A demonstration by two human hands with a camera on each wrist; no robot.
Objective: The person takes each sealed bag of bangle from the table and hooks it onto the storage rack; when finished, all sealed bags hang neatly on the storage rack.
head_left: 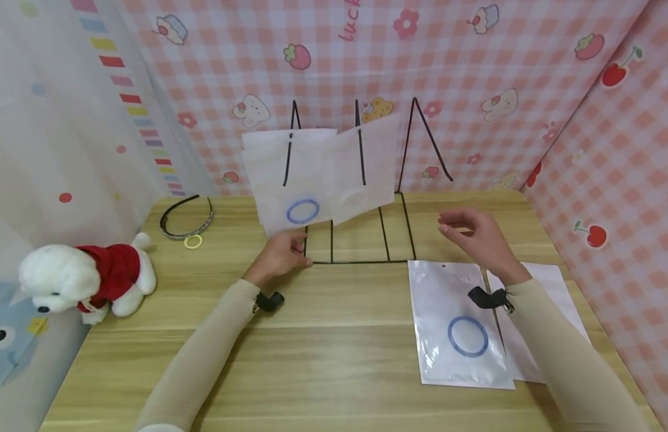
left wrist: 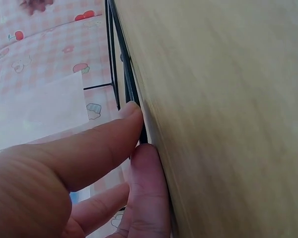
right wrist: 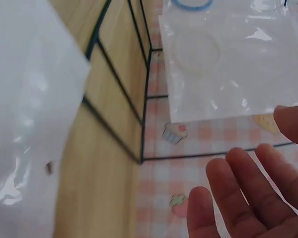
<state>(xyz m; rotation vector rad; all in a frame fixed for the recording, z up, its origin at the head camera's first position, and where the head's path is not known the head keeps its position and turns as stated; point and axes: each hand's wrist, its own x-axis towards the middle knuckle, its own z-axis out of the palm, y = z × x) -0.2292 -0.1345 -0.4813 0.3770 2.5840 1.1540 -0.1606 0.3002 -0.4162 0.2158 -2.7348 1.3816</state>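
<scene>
A black wire display rack point(head_left: 361, 262) with upright hooks stands at the back of the table. Its front left corner is pinched between the thumb and a finger of my left hand point(head_left: 282, 257); the left wrist view has the thumb point(left wrist: 116, 131) against the black wire point(left wrist: 127, 74). White plastic packets hang on the left and middle hooks, one with a blue ring point(head_left: 303, 211) showing. The right hook point(head_left: 432, 138) carries no packet. My right hand point(head_left: 482, 240) holds nothing, in the air right of the rack, its fingers relaxed and slightly bent in the right wrist view point(right wrist: 253, 193).
Below my right hand lie a white packet with a blue ring point(head_left: 436, 354) and, partly under my forearm, another white packet point(head_left: 550, 288). On the left are a plush dog point(head_left: 118, 270), a headband point(head_left: 174, 234) and a yellow ring point(head_left: 193, 242). Patterned cloth walls stand behind and right.
</scene>
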